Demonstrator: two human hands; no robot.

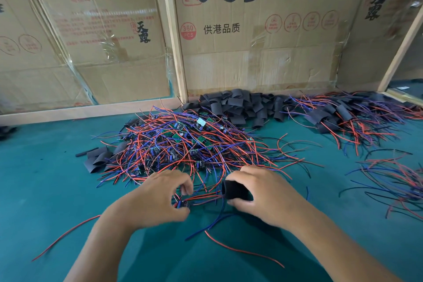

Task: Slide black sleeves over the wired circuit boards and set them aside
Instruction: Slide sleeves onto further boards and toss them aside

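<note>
Left hand [158, 199] pinching 1 wired board [183, 204]; right hand [258, 192] gripping 1 black sleeve [234, 191]. 3 heaps beyond: boards [178, 142] centre, sleeves [238, 103] far, sleeved boards [348, 112] right.

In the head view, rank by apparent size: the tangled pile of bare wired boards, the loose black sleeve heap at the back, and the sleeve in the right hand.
1. Tangled pile of red-and-blue wired green circuit boards
2. Heap of loose black sleeves, though farther away
3. Single black sleeve in the right hand

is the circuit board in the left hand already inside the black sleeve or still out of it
Still out. The circuit board sits bare in the left hand; only its wires reach the black sleeve, held by the right hand.
</note>
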